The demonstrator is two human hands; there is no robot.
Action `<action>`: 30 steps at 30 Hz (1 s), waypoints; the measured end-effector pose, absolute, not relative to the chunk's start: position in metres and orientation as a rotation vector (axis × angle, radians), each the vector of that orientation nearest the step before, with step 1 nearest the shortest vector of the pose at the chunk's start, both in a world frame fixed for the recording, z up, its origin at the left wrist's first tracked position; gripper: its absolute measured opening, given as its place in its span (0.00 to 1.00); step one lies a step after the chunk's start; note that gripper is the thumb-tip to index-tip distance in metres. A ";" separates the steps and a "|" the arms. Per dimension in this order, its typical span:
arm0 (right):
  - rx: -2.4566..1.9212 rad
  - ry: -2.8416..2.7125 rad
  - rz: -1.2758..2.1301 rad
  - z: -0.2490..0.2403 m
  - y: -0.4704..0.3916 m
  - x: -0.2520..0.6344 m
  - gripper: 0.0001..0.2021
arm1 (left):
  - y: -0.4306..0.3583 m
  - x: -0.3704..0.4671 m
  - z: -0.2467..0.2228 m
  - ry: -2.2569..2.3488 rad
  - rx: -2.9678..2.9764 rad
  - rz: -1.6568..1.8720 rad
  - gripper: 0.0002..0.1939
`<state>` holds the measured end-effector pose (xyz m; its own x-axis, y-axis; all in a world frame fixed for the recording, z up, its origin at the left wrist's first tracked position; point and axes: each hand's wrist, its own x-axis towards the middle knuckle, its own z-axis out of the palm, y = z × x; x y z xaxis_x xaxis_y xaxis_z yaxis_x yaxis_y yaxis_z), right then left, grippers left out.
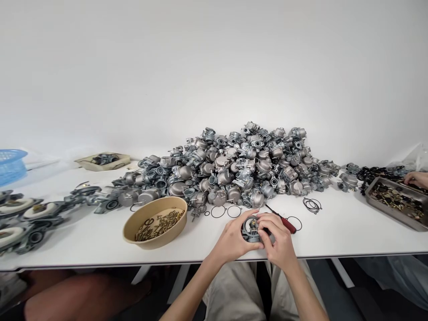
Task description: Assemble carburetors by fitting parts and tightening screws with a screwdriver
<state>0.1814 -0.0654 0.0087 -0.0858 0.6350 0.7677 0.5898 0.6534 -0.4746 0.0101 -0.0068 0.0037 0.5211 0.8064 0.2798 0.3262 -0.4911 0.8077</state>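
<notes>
Near the table's front edge, a grey metal carburetor body (pixel 251 226) stands with its open side up, a white part and brass inside. My left hand (pixel 232 238) wraps round its left side, thumb at the front. My right hand (pixel 277 236) is on its right side, fingers bent over the top; whether they pinch a small part is hidden. Just behind my right hand lies a screwdriver with a red handle (pixel 288 225), beside a thin black ring (pixel 301 223).
A large heap of carburetors (pixel 230 169) rises behind. A tan bowl (pixel 129 229) of brass pieces stands left, more carburetor bodies (pixel 36 218) far left. Black rings (pixel 311 206) lie right of centre. At far right, another person's hand (pixel 416 179) is over a metal tray (pixel 394 211).
</notes>
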 end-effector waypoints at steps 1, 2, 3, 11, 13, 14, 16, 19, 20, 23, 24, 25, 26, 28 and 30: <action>-0.994 -1.752 0.050 0.008 -0.066 0.181 0.10 | -0.007 0.010 0.004 0.924 2.053 0.864 0.43; -0.998 -1.746 0.051 0.008 -0.067 0.181 0.10 | -0.007 0.010 0.005 0.926 2.050 0.864 0.43; -1.004 -1.738 0.052 0.008 -0.067 0.181 0.09 | -0.008 0.010 0.005 0.923 2.046 0.864 0.42; -1.052 -1.669 0.057 0.012 -0.068 0.187 0.07 | -0.013 0.010 0.005 0.894 2.081 0.896 0.40; -1.101 -1.667 0.061 0.012 -0.067 0.189 0.07 | -0.015 0.010 0.004 0.916 2.123 0.901 0.42; -1.119 -1.677 0.068 0.012 -0.066 0.190 0.08 | -0.015 0.010 0.004 0.918 2.139 0.901 0.42; -1.132 -1.712 0.090 0.012 -0.066 0.191 0.08 | -0.016 0.010 0.003 0.913 2.157 0.904 0.42; -1.149 -1.771 0.125 0.012 -0.067 0.190 0.11 | -0.015 0.010 -0.001 0.939 2.175 0.917 0.41; -1.162 -1.790 0.128 0.012 -0.067 0.190 0.14 | -0.014 0.010 -0.002 0.950 2.184 0.919 0.41; -1.178 -1.835 0.123 0.010 -0.067 0.190 0.21 | -0.013 0.010 -0.005 0.946 2.218 0.923 0.42; -1.173 -1.845 0.118 0.009 -0.066 0.190 0.22 | -0.013 0.010 -0.005 0.941 2.226 0.927 0.42; -1.169 -1.850 0.111 0.008 -0.066 0.191 0.22 | -0.013 0.010 -0.005 0.942 2.230 0.929 0.42; -1.167 -1.853 0.100 0.006 -0.065 0.192 0.21 | -0.013 0.010 -0.005 0.944 2.231 0.927 0.43; -1.168 -1.852 0.069 0.002 -0.064 0.194 0.21 | -0.013 0.011 -0.005 0.944 2.231 0.915 0.43; -1.170 -1.842 0.045 -0.001 -0.064 0.195 0.21 | -0.013 0.011 -0.004 0.945 2.238 0.907 0.42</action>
